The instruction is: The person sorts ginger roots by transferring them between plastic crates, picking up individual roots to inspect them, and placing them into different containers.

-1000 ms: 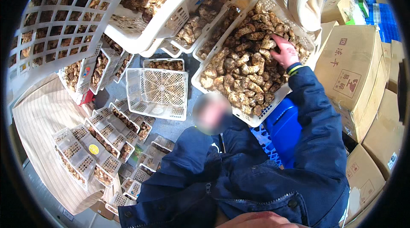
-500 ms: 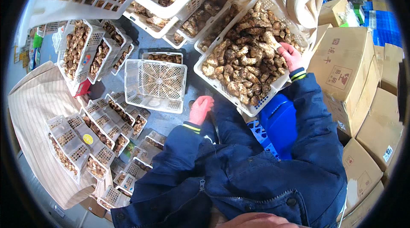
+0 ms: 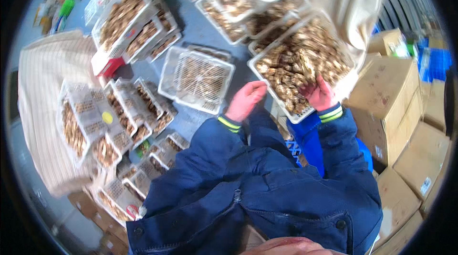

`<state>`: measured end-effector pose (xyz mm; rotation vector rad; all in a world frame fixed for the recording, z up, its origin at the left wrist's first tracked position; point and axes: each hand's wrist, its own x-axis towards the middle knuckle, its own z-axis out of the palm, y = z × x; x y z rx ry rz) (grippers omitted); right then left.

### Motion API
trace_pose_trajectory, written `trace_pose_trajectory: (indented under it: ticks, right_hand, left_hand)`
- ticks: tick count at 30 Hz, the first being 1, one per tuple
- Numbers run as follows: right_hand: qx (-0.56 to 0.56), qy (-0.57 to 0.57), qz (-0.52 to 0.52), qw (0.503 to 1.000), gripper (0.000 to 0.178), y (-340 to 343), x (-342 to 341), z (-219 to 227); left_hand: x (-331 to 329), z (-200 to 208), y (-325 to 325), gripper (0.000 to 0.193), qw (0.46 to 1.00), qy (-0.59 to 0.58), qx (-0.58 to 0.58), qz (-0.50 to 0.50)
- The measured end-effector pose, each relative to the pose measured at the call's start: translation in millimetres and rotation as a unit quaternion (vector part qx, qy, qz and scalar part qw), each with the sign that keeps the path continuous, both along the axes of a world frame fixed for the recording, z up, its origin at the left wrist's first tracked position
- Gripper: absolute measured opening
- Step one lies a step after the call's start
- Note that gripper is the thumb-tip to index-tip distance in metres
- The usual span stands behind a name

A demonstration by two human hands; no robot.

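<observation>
- Right hand (image 3: pixel 320 93) at brown mushrooms (image 3: pixel 286 76) heaped in 1 white crate (image 3: pixel 298 118); fingers parted, can't tell if pinching any.
- Left hand (image 3: pixel 246 100) by crate's near-left rim; fingers curled, grip unclear.
- Risk: careless raking could roll mushrooms over the rim.

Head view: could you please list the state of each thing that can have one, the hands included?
Right hand: at the mushrooms; grip unclear through blur
Left hand: fingers curled, near the full basket's edge; contact unclear
Mushrooms: heaped, loose
Full basket: open-topped
Middle basket: open-topped, mesh bottom showing
Large cardboard box: appears closed
Striped cloth: spread, creased
</observation>
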<state>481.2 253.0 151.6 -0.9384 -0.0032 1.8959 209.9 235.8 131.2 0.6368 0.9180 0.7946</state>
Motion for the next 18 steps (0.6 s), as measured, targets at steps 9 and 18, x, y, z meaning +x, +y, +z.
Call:
trace_pose_trajectory:
  ticks: [9, 18]
  right_hand:
    - [0.174, -0.154, 0.446, 0.865, 0.043, -28, -184, -4]
    - [0.520, -0.263, 0.673, 0.456, 0.038, -114, -346, -7]
  left_hand:
    - [-80, 26, -67, 0.023, 0.934, -0.138, -0.123, 0.307]
    - [-162, -14, -271, 0.034, 0.745, -0.269, -0.015, 0.611]
